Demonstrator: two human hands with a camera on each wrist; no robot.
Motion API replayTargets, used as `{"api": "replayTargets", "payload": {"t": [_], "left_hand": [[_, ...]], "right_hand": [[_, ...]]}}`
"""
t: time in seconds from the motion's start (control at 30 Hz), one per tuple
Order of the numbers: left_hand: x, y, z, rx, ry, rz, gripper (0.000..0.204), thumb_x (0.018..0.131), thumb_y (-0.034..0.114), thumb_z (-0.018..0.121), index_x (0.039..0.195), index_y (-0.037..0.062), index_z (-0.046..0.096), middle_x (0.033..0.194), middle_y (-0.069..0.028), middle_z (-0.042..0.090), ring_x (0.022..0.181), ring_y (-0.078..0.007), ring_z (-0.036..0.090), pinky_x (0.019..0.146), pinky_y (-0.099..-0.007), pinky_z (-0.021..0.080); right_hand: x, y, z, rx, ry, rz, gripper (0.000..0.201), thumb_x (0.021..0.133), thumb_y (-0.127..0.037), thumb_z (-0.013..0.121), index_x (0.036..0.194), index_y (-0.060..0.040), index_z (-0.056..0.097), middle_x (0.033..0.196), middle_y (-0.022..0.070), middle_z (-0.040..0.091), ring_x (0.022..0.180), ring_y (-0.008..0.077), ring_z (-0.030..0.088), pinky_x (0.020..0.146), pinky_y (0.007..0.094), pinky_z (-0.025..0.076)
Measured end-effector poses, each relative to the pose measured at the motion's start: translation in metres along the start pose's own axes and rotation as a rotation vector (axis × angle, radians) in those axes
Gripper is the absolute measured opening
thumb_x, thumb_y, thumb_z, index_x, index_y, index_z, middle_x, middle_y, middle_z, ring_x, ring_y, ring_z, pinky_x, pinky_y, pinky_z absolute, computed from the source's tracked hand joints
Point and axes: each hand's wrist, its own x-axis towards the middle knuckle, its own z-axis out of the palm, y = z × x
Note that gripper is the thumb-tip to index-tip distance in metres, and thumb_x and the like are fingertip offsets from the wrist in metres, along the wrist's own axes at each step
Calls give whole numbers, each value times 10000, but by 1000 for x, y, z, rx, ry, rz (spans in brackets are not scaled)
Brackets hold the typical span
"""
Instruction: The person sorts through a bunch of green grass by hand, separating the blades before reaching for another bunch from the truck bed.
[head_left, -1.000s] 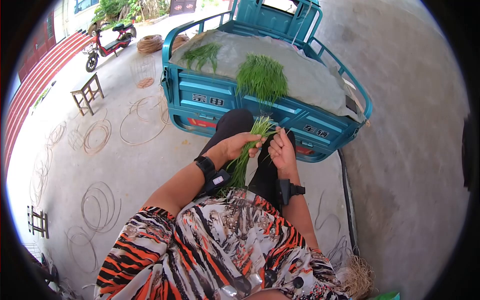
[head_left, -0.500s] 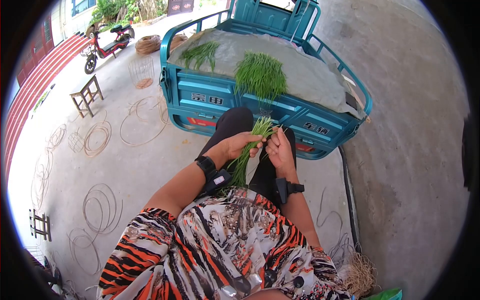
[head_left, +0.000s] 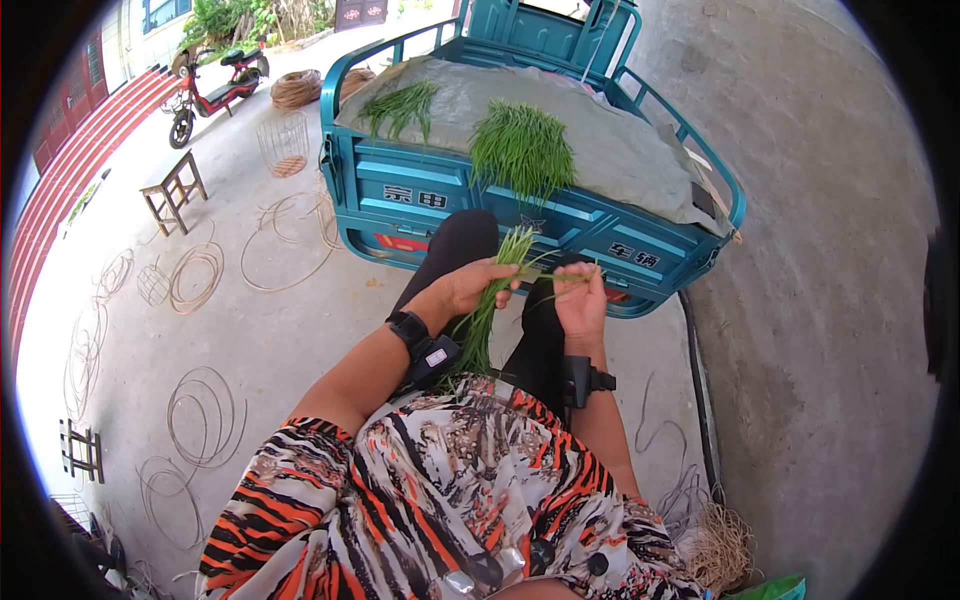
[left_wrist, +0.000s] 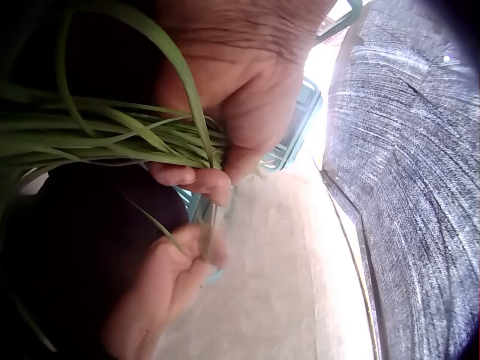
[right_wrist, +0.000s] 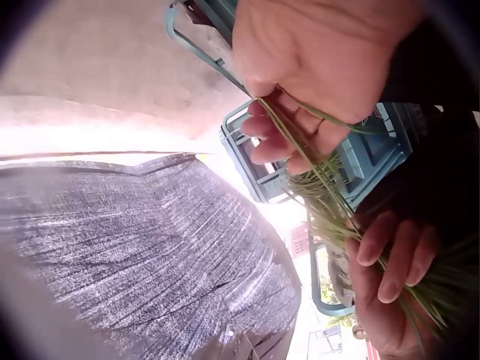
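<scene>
My left hand (head_left: 478, 287) grips a bunch of green chives (head_left: 482, 335) over my lap, pale ends up and leaves hanging down. The fingers and thumb wrap round it close to the pale end, as the left wrist view shows. Just right of it, my right hand (head_left: 580, 305) pinches a few thin blades (right_wrist: 289, 131) between thumb and forefinger; these stretch across from the bunch. Its other fingers are loosely bent in the right wrist view. In the left wrist view, the right hand (left_wrist: 169, 281) is blurred beneath the left.
Ahead stands a blue cargo tricycle (head_left: 420, 195) with a grey sheet (head_left: 620, 150) over its bed. A larger pile of chives (head_left: 522, 155) and a smaller one (head_left: 402, 105) lie on it. Wire coils (head_left: 205, 415), a stool (head_left: 172, 185) and a red scooter (head_left: 215, 95) are left.
My right hand has moved right, away from the bunch, drawing a few blades out sideways. The left hand keeps its grip in nearly the same place.
</scene>
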Motion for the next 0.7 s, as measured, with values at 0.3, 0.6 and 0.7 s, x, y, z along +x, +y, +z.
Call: {"api": "replayTargets", "payload": {"t": [0.3, 0.6, 0.7], "left_hand": [[-12, 13, -14, -171, -65, 38, 134, 918, 194, 528, 989, 83, 502, 774, -1, 525, 548, -89, 427, 552, -253, 377], [-2, 0, -5, -22, -24, -10, 124, 915, 201, 536, 979, 98, 507, 754, -3, 535, 542, -103, 474, 537, -266, 417], [1, -3, -3, 4, -19, -9, 124, 912, 205, 540, 974, 101, 512, 754, -5, 541, 538, -109, 481, 534, -272, 426]], "right_hand": [[5, -29, -30, 15, -369, 122, 295, 987, -313, 361, 883, -86, 519, 593, -36, 356, 418, 55, 283, 379, 201, 237], [0, 9, -3, -496, -264, 205, 255, 938, -293, 507, 1077, -81, 539, 568, -74, 312, 397, 20, 240, 365, 176, 221], [0, 16, -4, -513, -277, 268, 233, 939, -255, 507, 1092, -81, 537, 573, -69, 331, 406, 21, 256, 371, 179, 211]]}}
